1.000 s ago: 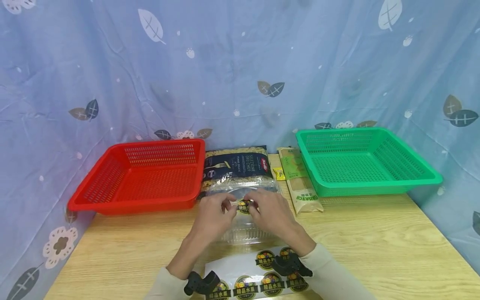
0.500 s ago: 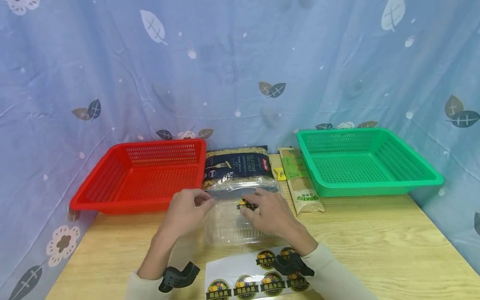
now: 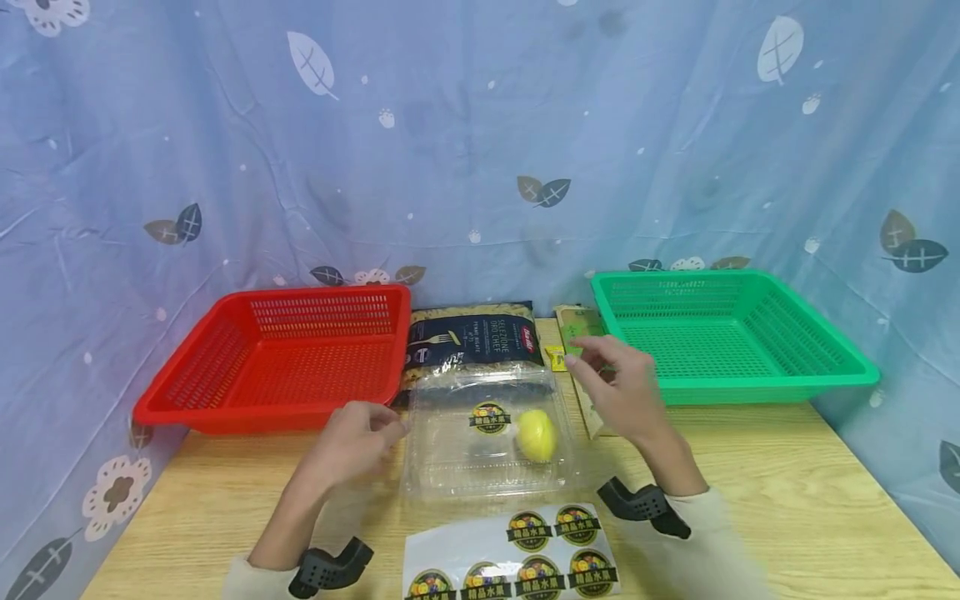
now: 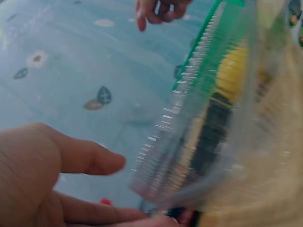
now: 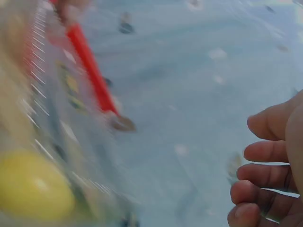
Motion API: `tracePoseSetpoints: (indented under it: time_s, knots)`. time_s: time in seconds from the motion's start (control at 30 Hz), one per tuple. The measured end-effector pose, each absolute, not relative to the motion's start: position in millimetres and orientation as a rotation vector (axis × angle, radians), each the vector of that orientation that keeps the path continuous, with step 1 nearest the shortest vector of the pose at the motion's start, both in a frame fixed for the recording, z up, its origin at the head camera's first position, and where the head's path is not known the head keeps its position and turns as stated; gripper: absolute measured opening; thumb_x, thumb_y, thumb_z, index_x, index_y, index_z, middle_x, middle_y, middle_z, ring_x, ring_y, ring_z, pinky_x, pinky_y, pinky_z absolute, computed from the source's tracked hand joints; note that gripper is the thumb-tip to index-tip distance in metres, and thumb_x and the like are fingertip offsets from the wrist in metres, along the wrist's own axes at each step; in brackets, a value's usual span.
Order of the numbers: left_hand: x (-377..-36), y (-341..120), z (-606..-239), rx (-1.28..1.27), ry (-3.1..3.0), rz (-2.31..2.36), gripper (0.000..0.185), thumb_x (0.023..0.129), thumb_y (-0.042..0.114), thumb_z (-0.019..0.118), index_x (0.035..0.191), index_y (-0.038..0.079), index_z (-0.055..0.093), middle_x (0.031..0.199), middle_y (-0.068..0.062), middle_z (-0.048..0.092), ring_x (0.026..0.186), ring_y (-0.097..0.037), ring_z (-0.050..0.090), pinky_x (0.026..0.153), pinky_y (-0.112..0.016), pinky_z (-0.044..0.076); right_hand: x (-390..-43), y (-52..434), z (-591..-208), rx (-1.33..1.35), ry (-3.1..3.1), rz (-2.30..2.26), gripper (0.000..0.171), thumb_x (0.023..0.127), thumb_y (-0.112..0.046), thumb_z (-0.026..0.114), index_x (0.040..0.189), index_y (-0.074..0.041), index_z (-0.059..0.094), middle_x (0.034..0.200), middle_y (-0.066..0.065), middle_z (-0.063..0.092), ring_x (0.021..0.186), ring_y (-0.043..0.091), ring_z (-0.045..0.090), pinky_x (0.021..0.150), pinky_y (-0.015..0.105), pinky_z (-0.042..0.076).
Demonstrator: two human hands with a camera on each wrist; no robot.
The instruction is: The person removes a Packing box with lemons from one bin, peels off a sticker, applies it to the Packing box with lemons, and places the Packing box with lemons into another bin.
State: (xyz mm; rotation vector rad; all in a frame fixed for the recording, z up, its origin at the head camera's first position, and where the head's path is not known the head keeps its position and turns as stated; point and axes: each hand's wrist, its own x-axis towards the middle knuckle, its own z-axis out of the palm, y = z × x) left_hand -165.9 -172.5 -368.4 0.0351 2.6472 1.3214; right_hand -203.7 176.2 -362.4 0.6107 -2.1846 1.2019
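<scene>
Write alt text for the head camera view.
A clear plastic box with a round sticker on its lid holds a lemon on a wooden table. The left hand rests beside it; the right hand hovers empty. Red and green baskets flank it.

Cream long sleeves on both arms, lower frame. Black plastic mount strapped at each wrist: left mount (image 3: 330, 568), right mount (image 3: 643, 506).

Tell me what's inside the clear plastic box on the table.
The clear plastic box holds one yellow, lemon-like fruit near its right side. A round sticker sits on the lid. Glare hides part of the box floor.
</scene>
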Motion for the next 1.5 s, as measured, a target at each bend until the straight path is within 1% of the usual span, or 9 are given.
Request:
tracePoseSetpoints:
  time_s: [0.13, 0.4, 0.63, 0.83, 1.07, 1.23, 1.3, 1.37, 1.5]
  knots:
    - [-165, -171, -381, -0.031, 2.483, 1.559, 0.037, 0.097, 0.014, 0.059, 0.125, -0.009, 0.063, 0.094, -0.016, 0.067, 0.072, -0.025, 0.068, 0.065, -0.039, 0.062, -202, 209, -354, 0.379, -2.148, 1.272, 0.019, 0.096, -0.006, 0.067, 0.113, -0.004, 0.074, 0.080, 0.008, 0.066, 0.064, 0.010, 0.058, 0.055, 0.017, 0.048]
    - [-165, -168, -397, -0.095, 2.304, 1.801, 0.037, 0.099, 0.016, 0.058, 0.126, -0.009, 0.060, 0.094, -0.018, 0.062, 0.073, -0.025, 0.064, 0.062, -0.038, 0.062, -197, 262, -345, 0.006, -2.019, 1.466, 0.019, 0.098, -0.009, 0.065, 0.114, -0.004, 0.072, 0.077, -0.003, 0.064, 0.058, 0.012, 0.056, 0.049, 0.020, 0.043]
    - [-166, -171, -403, -0.123, 2.197, 1.890, 0.053, 0.095, 0.017, 0.059, 0.140, -0.008, 0.048, 0.102, -0.017, 0.062, 0.079, -0.022, 0.063, 0.066, -0.038, 0.062, -200, 307, -356, -0.316, -1.994, 1.497, 0.015, 0.102, -0.021, 0.057, 0.116, -0.019, 0.064, 0.087, -0.003, 0.059, 0.055, 0.010, 0.054, 0.047, 0.019, 0.041]
    - [-166, -170, -414, -0.167, 2.024, 1.964, 0.064, 0.091, 0.017, 0.064, 0.147, -0.002, 0.041, 0.101, -0.011, 0.056, 0.078, -0.019, 0.056, 0.064, -0.032, 0.057, -203, 337, -363, -0.592, -1.353, 1.887, 0.008, 0.096, -0.010, 0.067, 0.103, -0.010, 0.064, 0.073, 0.003, 0.056, 0.034, 0.015, 0.040, 0.033, 0.024, 0.030]
    - [-166, -166, -427, -0.128, 1.831, 2.090, 0.064, 0.095, 0.021, 0.064, 0.147, -0.003, 0.037, 0.097, -0.006, 0.055, 0.078, -0.016, 0.056, 0.066, -0.037, 0.058, -203, 356, -384, -0.815, -0.919, 2.000, 0.013, 0.096, 0.001, 0.054, 0.097, -0.010, 0.047, 0.097, 0.003, 0.070, 0.034, 0.017, 0.016, 0.034, 0.028, 0.015]
    - [-164, -162, -432, -0.147, 1.751, 2.158, 0.063, 0.094, 0.020, 0.066, 0.145, -0.002, 0.037, 0.104, -0.006, 0.054, 0.076, -0.014, 0.054, 0.066, -0.036, 0.057, -209, 362, -403, -0.916, -0.857, 2.062, 0.031, 0.092, 0.003, 0.062, 0.100, -0.015, 0.037, 0.117, -0.005, 0.047, 0.044, 0.020, 0.017, 0.039, 0.030, 0.018]
    - [-163, -162, -432, -0.144, 1.750, 2.172, 0.062, 0.093, 0.018, 0.066, 0.144, -0.003, 0.037, 0.108, -0.007, 0.053, 0.074, -0.013, 0.054, 0.064, -0.036, 0.058, -211, 364, -407, -0.925, -0.827, 2.105, 0.040, 0.091, 0.000, 0.068, 0.100, -0.017, 0.033, 0.113, -0.002, 0.039, 0.045, 0.021, 0.022, 0.039, 0.030, 0.022]
    - [-162, -162, -432, -0.130, 1.754, 2.176, 0.061, 0.094, 0.015, 0.064, 0.145, -0.004, 0.037, 0.110, -0.009, 0.052, 0.071, -0.013, 0.053, 0.062, -0.036, 0.059, -212, 366, -410, -0.906, -0.771, 2.164, 0.044, 0.090, -0.001, 0.070, 0.100, -0.017, 0.031, 0.105, 0.000, 0.043, 0.047, 0.022, 0.027, 0.040, 0.031, 0.027]
    - [-161, -160, -431, -0.122, 1.803, 2.176, 0.058, 0.093, 0.009, 0.063, 0.144, -0.006, 0.041, 0.100, -0.008, 0.052, 0.064, -0.013, 0.052, 0.057, -0.033, 0.059, -211, 369, -410, -0.781, -0.617, 2.289, 0.038, 0.093, 0.003, 0.065, 0.097, -0.013, 0.031, 0.082, 0.007, 0.045, 0.049, 0.026, 0.034, 0.042, 0.035, 0.036]
